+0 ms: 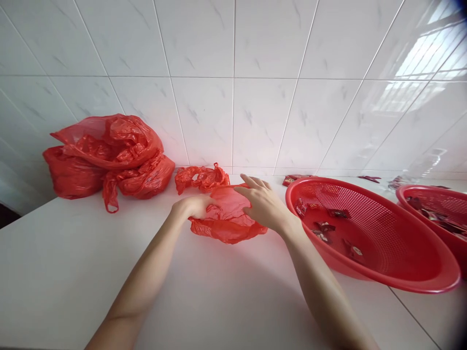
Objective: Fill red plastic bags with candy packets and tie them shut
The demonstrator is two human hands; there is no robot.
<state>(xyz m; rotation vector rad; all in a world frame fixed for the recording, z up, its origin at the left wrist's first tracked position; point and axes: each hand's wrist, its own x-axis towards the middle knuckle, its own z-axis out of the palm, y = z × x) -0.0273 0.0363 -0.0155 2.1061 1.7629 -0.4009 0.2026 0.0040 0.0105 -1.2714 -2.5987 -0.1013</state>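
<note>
White wall tiles (pixel 204 43) fill the top of the frame above our pale surface (pixel 211 291). At centre we have a loose red bag (pixel 229 233), its mouth spread wide. Our left hand (pixel 195 206) reaches into its left side; those fingers are partly hidden, so we cannot tell whether they grip. Our right hand (pixel 263 204) has its fingers splayed, grasping nothing, over its right edge. Bulging red bags (pixel 109 150) sit at left; a red basket (pixel 401 243) holding small packets (pixel 339 213) stands at right.

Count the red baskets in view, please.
2. The nearer basket is beside the right hand; the other basket is at the picture's right edge, partly cut off. Others may be outside view.
</note>
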